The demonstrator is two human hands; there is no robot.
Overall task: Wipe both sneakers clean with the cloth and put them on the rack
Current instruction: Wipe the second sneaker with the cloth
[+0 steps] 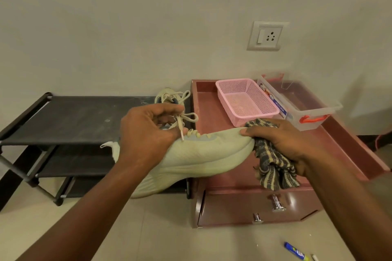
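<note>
Rack (74,118) at left; far sneaker (167,95) seemingly on its top shelf. Left hand (146,131) grips held sneaker (203,154) at collar, midair. Right hand (284,142) clutches cloth (273,167) against toe. Step: wiping. Next, probably: rub sides, then shelve.

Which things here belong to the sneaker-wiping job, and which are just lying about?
Job: sneaker held by left hand; cloth gripped in right hand, at its toe; second sneaker on the rack.
Lying about: pink basket, clear box, both on the cabinet; tube on the floor; wall socket.
</note>
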